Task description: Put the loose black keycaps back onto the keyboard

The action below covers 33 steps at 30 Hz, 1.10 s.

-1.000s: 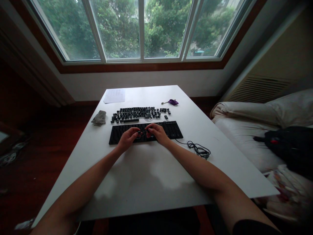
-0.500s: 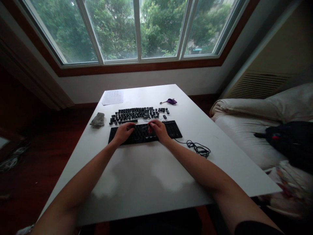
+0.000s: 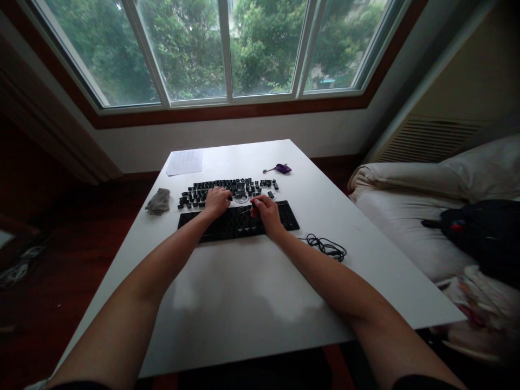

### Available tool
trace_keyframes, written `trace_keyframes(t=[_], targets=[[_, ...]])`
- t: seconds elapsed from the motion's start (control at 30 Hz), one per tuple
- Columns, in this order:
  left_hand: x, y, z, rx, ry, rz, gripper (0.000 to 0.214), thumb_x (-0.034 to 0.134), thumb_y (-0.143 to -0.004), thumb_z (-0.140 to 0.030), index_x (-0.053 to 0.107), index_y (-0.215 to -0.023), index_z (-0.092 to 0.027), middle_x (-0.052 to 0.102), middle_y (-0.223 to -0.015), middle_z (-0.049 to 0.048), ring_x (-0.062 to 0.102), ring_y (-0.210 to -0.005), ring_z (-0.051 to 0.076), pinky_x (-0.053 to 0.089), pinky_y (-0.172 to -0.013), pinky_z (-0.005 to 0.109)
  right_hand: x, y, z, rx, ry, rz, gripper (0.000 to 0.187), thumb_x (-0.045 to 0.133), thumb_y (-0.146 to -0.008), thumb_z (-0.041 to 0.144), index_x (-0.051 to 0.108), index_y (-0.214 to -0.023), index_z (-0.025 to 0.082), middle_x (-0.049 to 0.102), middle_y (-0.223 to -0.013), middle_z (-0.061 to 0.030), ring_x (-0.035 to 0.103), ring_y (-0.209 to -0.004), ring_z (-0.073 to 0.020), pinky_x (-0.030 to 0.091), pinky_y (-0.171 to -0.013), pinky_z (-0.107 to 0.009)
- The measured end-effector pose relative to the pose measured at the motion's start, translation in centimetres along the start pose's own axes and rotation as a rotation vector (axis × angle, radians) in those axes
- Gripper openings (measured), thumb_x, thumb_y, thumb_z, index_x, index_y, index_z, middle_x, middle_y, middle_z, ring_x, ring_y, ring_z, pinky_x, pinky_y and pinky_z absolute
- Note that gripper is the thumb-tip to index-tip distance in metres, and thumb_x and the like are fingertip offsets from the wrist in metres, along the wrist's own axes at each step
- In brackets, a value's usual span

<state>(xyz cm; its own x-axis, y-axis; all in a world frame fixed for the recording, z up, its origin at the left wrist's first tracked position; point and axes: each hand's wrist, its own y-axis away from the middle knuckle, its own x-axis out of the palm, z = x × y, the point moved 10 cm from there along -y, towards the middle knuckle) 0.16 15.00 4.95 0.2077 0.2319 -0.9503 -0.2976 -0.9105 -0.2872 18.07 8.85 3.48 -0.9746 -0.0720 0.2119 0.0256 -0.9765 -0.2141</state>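
A black keyboard (image 3: 289, 215) lies lengthwise before me, most of its keys bare of caps, with a few caps left along its near edge. Loose black keycaps (image 3: 200, 190) stand in rows just beyond it. My left hand (image 3: 218, 200) reaches over the keyboard's far edge to these rows, its fingers closed at a small dark piece that looks like a keycap (image 3: 230, 198). Over the keyboard's right half, my right hand (image 3: 266, 212) is closed on a small tool with thin wire prongs, apparently a keycap puller (image 3: 246, 210). Its handle is mostly hidden by my fingers.
A coiled black cable (image 3: 325, 246) lies right of the keyboard. A grey cloth (image 3: 158, 201) sits at the left, with a paper sheet (image 3: 184, 162) behind it. A purple-handled brush (image 3: 282, 169) lies far right on the white table (image 3: 244, 303). A sofa (image 3: 390, 216) stands beyond the right edge.
My left hand has moved from the keyboard forward and right to the keycap rows. My right hand has shifted slightly right, still holding the wire tool above the keys.
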Motion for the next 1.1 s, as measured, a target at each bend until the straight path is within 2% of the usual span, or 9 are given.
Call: trace_keyframes(t=[0.33, 0.6, 0.7, 0.83, 0.97, 1.1], targets=[[1.4, -1.2, 0.3, -0.027, -0.087, 0.045, 0.021, 0.063, -0.082, -0.025, 0.075, -0.098, -0.023, 0.067, -0.106, 0.0129, 0.05, -0.106, 0.033, 0.035, -0.089, 0.045, -0.1, -0.3, -0.3, 0.012, 0.009, 0.008, 0.026, 0.062, -0.083, 0.044, 0.064, -0.087, 0.019, 0.061, -0.06, 0.0024, 0.056, -0.05, -0.0116, 0.046, -0.05, -0.023], [0.8, -0.7, 0.6, -0.057, -0.03, 0.023, 0.022, 0.067, -0.081, -0.029, 0.073, -0.102, -0.024, 0.066, -0.109, 0.0121, 0.049, -0.108, 0.033, 0.033, -0.091, 0.045, 0.5, -0.3, -0.2, -0.027, 0.08, 0.065, 0.025, 0.06, -0.085, 0.043, 0.061, -0.095, 0.021, 0.059, -0.061, 0.0049, 0.053, -0.049, -0.0107, 0.042, -0.048, -0.022], [0.0, -0.1, 0.7, -0.054, 0.005, 0.001, 0.022, 0.067, -0.082, -0.028, 0.072, -0.102, -0.025, 0.066, -0.111, 0.0114, 0.048, -0.11, 0.033, 0.033, -0.091, 0.044, 1.4, 0.1, -0.1, -0.049, 0.206, 0.112, 0.02, 0.059, -0.086, 0.039, 0.058, -0.096, 0.022, 0.057, -0.058, 0.0063, 0.052, -0.047, -0.011, 0.039, -0.048, -0.022], [-1.1, 1.4, 0.6, -0.06, 0.055, -0.043, 0.019, 0.065, -0.084, -0.028, 0.073, -0.101, -0.023, 0.066, -0.109, 0.0116, 0.05, -0.107, 0.032, 0.034, -0.09, 0.045, 3.1, 1.1, 1.1, -0.137, 0.492, 0.194, 0.011, 0.06, -0.084, 0.032, 0.06, -0.088, 0.021, 0.057, -0.059, 0.0044, 0.051, -0.051, -0.0118, 0.037, -0.053, -0.023], [-1.9, 4.1, -0.2, -0.054, 0.113, -0.096, 0.017, 0.06, -0.089, -0.028, 0.073, -0.099, -0.024, 0.067, -0.107, 0.0103, 0.052, -0.108, 0.031, 0.036, -0.092, 0.045, 4.2, 2.0, 2.9, -0.239, 0.802, 0.201, 0.01, 0.059, -0.084, 0.028, 0.064, -0.088, 0.02, 0.059, -0.063, 0.0023, 0.05, -0.055, -0.012, 0.034, -0.057, -0.024], [-2.2, 7.3, -1.3, -0.008, 0.139, -0.116, 0.017, 0.058, -0.091, -0.028, 0.072, -0.1, -0.026, 0.068, -0.11, 0.0067, 0.053, -0.111, 0.029, 0.037, -0.095, 0.045, 4.5, 2.0, 2.9, -0.219, 0.956, 0.222, 0.013, 0.058, -0.085, 0.027, 0.065, -0.092, 0.02, 0.063, -0.067, 0.0006, 0.054, -0.058, -0.013, 0.034, -0.06, -0.024]])
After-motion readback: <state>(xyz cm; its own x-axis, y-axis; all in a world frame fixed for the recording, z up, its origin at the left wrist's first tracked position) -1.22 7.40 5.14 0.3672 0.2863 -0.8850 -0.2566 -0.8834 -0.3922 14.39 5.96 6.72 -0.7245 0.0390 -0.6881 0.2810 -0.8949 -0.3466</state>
